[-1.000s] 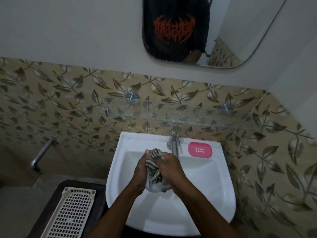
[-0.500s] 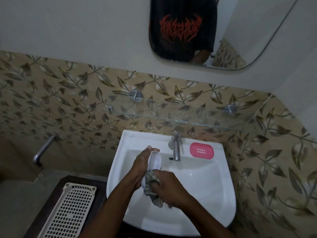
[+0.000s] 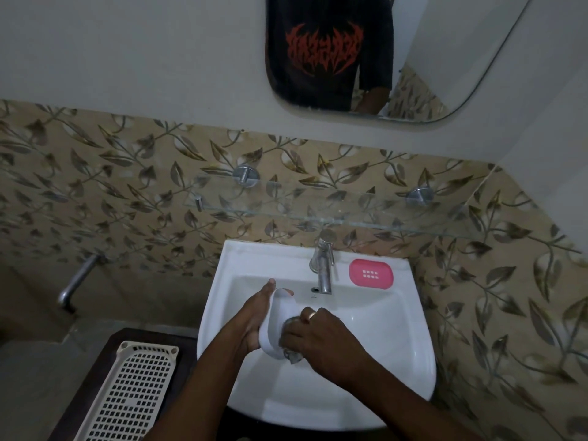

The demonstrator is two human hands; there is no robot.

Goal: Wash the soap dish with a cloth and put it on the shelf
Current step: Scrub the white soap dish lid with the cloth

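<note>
Over the white sink (image 3: 375,374) my left hand (image 3: 251,316) grips a white oval soap dish (image 3: 278,326), held on edge. My right hand (image 3: 321,338) holds a bunched striped cloth (image 3: 292,353) against the dish's right side; most of the cloth is hidden under my fingers. A pink perforated soap dish part (image 3: 370,273) lies on the sink's back rim, right of the tap (image 3: 323,267). The glass shelf (image 3: 350,214) runs along the tiled wall above the sink.
A cream perforated plastic tray (image 3: 133,393) lies on a dark stand left of the sink. A metal pipe (image 3: 76,283) juts from the left wall. A mirror (image 3: 366,55) hangs above. Two chrome brackets hold the shelf.
The cloth, which covered the dish between both hands, has slid down with my right hand. The white dish now shows in my left hand.
</note>
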